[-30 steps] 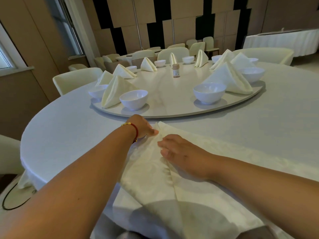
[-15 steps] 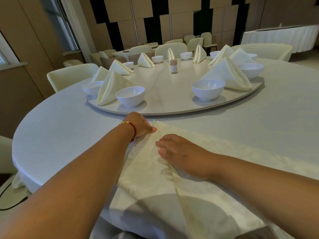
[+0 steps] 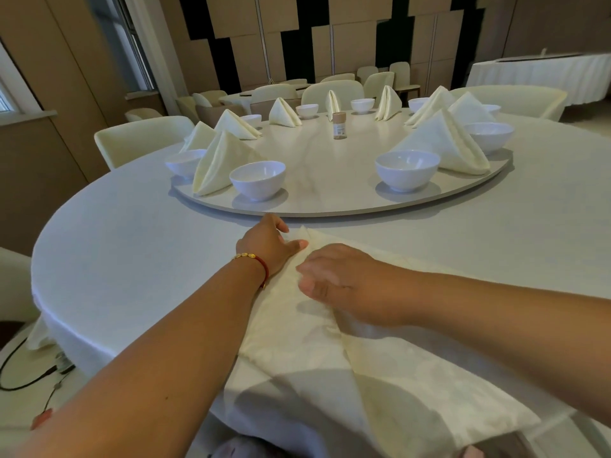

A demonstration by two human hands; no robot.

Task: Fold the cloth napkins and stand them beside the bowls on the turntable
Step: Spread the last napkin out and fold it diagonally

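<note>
Pressing: both hands lie on a cream cloth napkin [image 3: 297, 328] spread on the white-clothed counter [image 3: 139, 259], lower centre of the frame.
Left hand [image 3: 269, 244]: at the napkin's far corner, just short of the turntable's edge; fingers hidden under the palm, thumb laid flat on the cloth. Whether its grip has closed on a fold, I cannot tell.
Right hand [image 3: 344, 279]: slightly blurred, palm down on the napkin, fingers loosely bent, nothing visibly clasped.
Wrist: a red cord bracelet [image 3: 254, 259] with gold beads on the left arm.
Turntable [image 3: 330, 180]: pale round disc in the middle of the frame, carrying white bowls and folded napkins standing as cones.
Nearest bowls: one at centre left [image 3: 257, 179] beside a standing napkin [image 3: 218, 163]; one at centre right [image 3: 407, 170] beside another [image 3: 444, 143].
Centre: a small jar [image 3: 339, 125] standing upright.
</note>
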